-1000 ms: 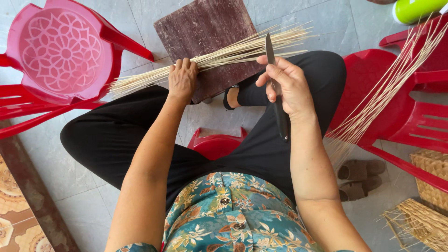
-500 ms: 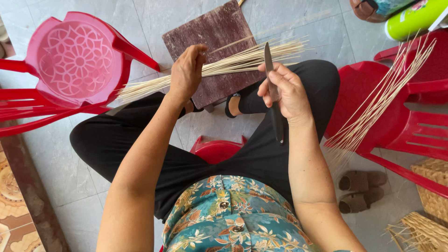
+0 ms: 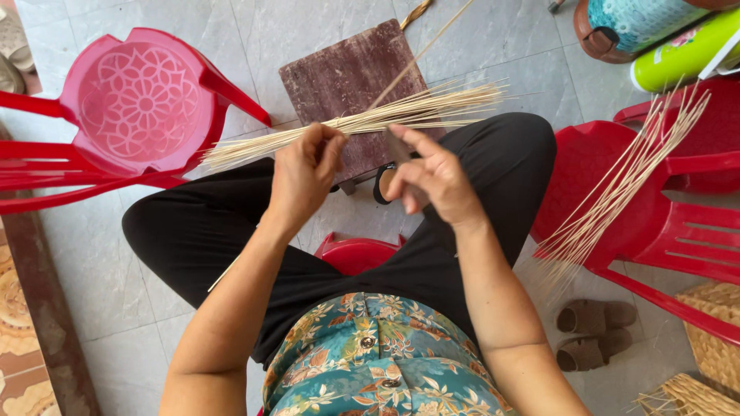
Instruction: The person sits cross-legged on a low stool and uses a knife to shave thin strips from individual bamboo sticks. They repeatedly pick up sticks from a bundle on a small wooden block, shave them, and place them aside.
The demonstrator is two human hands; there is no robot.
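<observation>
A bundle of thin pale bamboo strips (image 3: 432, 106) lies across my knees and over a dark wooden block (image 3: 339, 73). My left hand (image 3: 304, 173) is raised just in front of the bundle, with its fingers pinched on a single thin strip (image 3: 420, 54) that slants up and to the right. Close beside it, my right hand (image 3: 435, 179) grips a dark knife (image 3: 398, 146). Most of the blade is hidden behind the fingers. I sit on a low red stool (image 3: 354, 250).
An overturned pink plastic chair (image 3: 142, 104) lies at the left. A red chair (image 3: 617, 192) at the right carries more long strips (image 3: 632, 173). Brown sandals (image 3: 593, 331) and woven baskets (image 3: 713, 339) are at the lower right, a green bottle (image 3: 686, 50) at the top right.
My left hand lifted off the bundle and now pinches one strip. My right hand brought the knife down and left, toward the left hand.
</observation>
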